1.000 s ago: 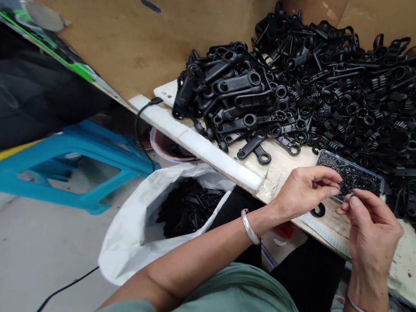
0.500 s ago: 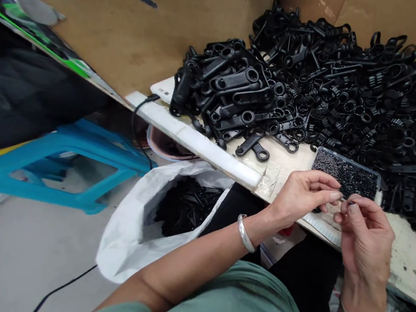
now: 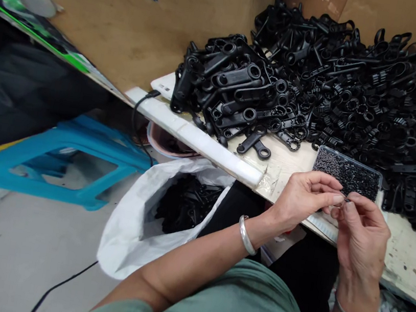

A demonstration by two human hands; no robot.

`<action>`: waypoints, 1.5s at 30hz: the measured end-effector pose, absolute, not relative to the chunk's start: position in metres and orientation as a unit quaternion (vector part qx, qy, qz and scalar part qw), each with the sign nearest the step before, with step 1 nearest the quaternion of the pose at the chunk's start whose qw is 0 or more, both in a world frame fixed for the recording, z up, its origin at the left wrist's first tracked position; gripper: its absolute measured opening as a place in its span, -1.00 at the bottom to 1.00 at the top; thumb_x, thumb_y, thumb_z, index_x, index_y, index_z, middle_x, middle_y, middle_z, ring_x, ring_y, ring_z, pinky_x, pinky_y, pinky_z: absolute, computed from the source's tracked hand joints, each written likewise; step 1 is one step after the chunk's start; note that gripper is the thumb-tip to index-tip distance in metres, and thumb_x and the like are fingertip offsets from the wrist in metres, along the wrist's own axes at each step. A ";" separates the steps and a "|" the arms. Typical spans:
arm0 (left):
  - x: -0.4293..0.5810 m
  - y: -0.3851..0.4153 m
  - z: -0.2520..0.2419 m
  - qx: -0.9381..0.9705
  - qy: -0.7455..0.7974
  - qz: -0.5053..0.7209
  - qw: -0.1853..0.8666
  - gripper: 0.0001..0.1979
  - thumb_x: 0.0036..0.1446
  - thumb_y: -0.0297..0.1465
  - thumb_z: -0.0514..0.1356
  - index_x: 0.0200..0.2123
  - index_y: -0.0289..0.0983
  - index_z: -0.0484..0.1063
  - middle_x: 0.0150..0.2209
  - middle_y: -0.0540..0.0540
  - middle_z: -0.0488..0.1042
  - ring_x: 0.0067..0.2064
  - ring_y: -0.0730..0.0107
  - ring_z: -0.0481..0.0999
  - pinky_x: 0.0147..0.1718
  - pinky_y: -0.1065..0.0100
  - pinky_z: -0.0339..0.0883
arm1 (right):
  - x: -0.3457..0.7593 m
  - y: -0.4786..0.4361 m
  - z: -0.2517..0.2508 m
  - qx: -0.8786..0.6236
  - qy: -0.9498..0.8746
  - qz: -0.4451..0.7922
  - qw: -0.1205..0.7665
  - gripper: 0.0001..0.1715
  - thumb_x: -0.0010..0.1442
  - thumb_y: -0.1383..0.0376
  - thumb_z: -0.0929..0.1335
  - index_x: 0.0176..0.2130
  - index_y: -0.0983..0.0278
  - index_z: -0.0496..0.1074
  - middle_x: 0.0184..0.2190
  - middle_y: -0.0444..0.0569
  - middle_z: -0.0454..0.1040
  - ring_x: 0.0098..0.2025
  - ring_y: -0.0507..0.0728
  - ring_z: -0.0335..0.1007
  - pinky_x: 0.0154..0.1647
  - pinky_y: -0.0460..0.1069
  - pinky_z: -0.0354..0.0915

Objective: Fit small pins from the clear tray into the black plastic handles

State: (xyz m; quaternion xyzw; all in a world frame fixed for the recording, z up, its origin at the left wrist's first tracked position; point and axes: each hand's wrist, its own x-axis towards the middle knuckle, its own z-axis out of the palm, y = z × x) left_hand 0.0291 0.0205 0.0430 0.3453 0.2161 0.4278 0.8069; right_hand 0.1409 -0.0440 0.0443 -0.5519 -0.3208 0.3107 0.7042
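My left hand (image 3: 305,198) and my right hand (image 3: 364,229) meet fingertip to fingertip over the table's near edge. Each has thumb and forefinger pinched together. A tiny dark piece (image 3: 346,200) shows at the tips of my right fingers; its kind is too small to make out. What the left fingertips pinch is hidden. Just behind the hands stands a clear plastic box (image 3: 381,181), holding many tiny grey and black parts (image 3: 355,177). Beyond it spreads a big heap of black plastic parts (image 3: 356,94), several with ring-shaped ends.
Two black ring-ended handles (image 3: 255,143) lie apart from the heap. An open white sack (image 3: 119,236) with black parts stands below the table (image 3: 409,267), left of my legs. A blue plastic stool (image 3: 44,187) is at the left. A cardboard wall (image 3: 114,24) borders the table.
My right hand has moved slightly left, so its fingertips now come up against those of my left hand. The left hand has barely moved. The view has shifted a little.
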 end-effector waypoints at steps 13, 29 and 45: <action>0.031 0.017 0.039 0.395 0.236 0.455 0.762 -0.76 -0.12 -0.43 0.46 -0.34 -0.36 0.54 -0.44 -0.01 0.56 -0.44 0.55 0.51 -0.41 0.49 0.45 | 0.141 -0.053 0.041 -0.629 -0.383 0.198 0.647 -0.80 0.04 0.24 0.56 -0.27 0.23 0.64 -0.44 -0.10 0.59 -0.49 0.03 0.50 -0.39 -0.04 0.49; 0.024 0.015 0.034 0.641 0.281 0.440 0.562 -0.87 0.14 -0.54 0.26 -0.27 -0.28 0.60 -0.30 -0.02 0.64 -0.26 0.44 0.60 -0.21 0.45 0.45 | 0.151 -0.063 0.041 -0.703 -0.514 0.072 0.486 -0.78 0.21 0.16 0.46 -0.20 0.22 0.63 -0.38 -0.08 0.64 -0.43 0.09 0.58 -0.32 0.00 0.52; -0.023 0.038 0.014 0.897 0.285 0.288 0.175 -0.82 0.24 -0.58 0.21 -0.10 -0.33 0.51 -0.08 -0.18 0.60 0.01 0.18 0.52 -0.01 0.19 0.41 | 0.165 -0.074 0.028 -0.756 -0.497 0.077 0.420 -0.75 0.17 0.10 0.46 -0.27 0.22 0.62 -0.48 -0.11 0.59 -0.47 0.07 0.50 -0.32 -0.01 0.43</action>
